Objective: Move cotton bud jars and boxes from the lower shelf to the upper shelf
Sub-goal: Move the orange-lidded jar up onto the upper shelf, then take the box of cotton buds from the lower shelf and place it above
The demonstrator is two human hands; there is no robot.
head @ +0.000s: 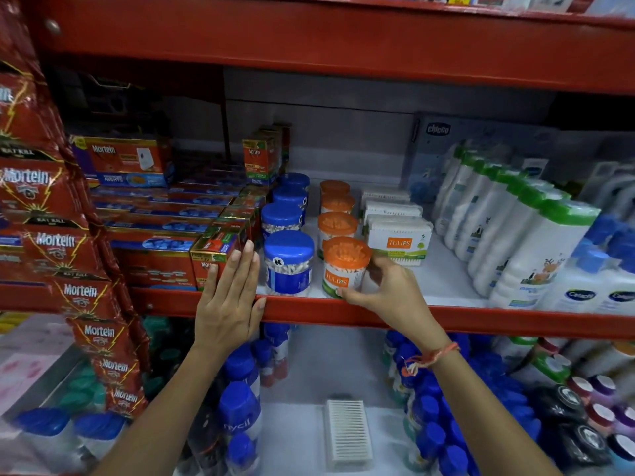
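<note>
Right hand (379, 292) is wrapped around the front orange-lidded clear plastic jar of cotton buds (344, 267), thumb at the base, fingers curled round its right side. Jar stands upright at the front edge of the red metal upper shelf (446, 319), head of a row of orange-lidded jars (336, 214) running back.

Left hand (228, 304) is flat and released, fingers straight, palm against the front of a red Mortein carton (213, 250) and overlapping the shelf lip. Not holding anything.

Just left of my jar: blue-lidded clear cotton bud jar (288, 262), upright, front of its own row of blue-lidded jars (287, 204). Just right and slightly behind: white Tulips cotton bud boxes (398, 237), lined up front to back. White bottles with green caps (508, 228) further right.

White lower shelf (302, 438) below holds one clear flat cotton bud box (348, 434), lying alone between blue-capped bottles (240, 403) on both sides.

Orange thread band (431, 357) on my right wrist.
</note>
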